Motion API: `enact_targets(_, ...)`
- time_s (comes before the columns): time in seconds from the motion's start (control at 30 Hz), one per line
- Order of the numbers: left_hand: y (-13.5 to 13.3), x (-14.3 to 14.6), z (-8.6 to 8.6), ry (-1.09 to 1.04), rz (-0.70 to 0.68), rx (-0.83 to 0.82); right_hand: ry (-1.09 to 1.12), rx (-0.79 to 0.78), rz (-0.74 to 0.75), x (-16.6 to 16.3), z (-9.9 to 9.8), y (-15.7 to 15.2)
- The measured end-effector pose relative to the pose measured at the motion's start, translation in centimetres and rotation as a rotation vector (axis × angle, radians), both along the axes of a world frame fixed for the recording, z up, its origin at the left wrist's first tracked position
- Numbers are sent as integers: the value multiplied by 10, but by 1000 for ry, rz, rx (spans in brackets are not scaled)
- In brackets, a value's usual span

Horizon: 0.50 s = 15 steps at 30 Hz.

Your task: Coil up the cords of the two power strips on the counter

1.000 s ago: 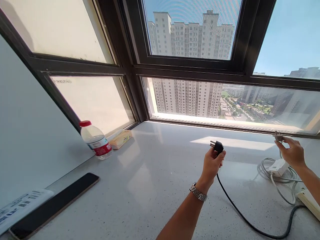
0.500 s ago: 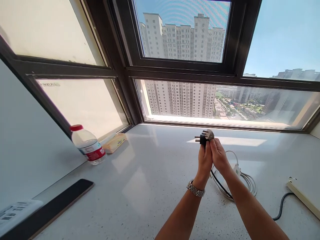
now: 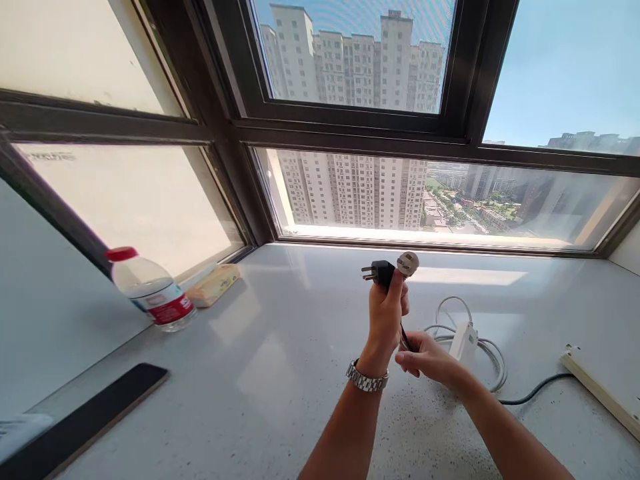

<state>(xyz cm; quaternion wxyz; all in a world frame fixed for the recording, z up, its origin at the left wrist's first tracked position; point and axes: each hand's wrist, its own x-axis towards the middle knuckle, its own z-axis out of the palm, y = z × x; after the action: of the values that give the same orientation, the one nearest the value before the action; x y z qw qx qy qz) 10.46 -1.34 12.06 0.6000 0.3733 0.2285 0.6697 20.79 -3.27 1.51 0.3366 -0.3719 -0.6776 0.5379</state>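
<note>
The left hand (image 3: 386, 313) grips a black plug (image 3: 381, 272) and a grey plug (image 3: 408, 263) upright above the desk (image 3: 280, 373), prongs pointing left. The right hand (image 3: 425, 357), just below, is closed around their cords. Left of the plugs the desk lies open as far as the water bottle (image 3: 150, 291); to their right lie a white adapter (image 3: 464, 339) and a power strip (image 3: 600, 390).

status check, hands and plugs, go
Left hand raised, gripping black plug and grey plug together. Right hand lower, pinching the black cord. White adapter on counter close by.
</note>
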Motion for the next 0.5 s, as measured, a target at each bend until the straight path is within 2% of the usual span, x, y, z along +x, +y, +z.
enact_targets(0.07, -6, -8, 9, -38, 16, 14, -185, -76, 46, 16, -6, -8)
enact_targets(0.13, -11, -14, 16, -65, 64, 20, -351, -61, -17, 32, -7, -14)
enact_targets(0.3, -11, -33, 28, -148, 256, 0, -872, 197, -263, 77, -1, -22)
enact_targets(0.37, -11, -46, 33, -182, 321, 13, -1044, 252, -359, 108, 0, -24)
enact_targets(0.5, -17, -76, 45, -223, 439, 54, -1158, 154, -554, 186, -8, -32)
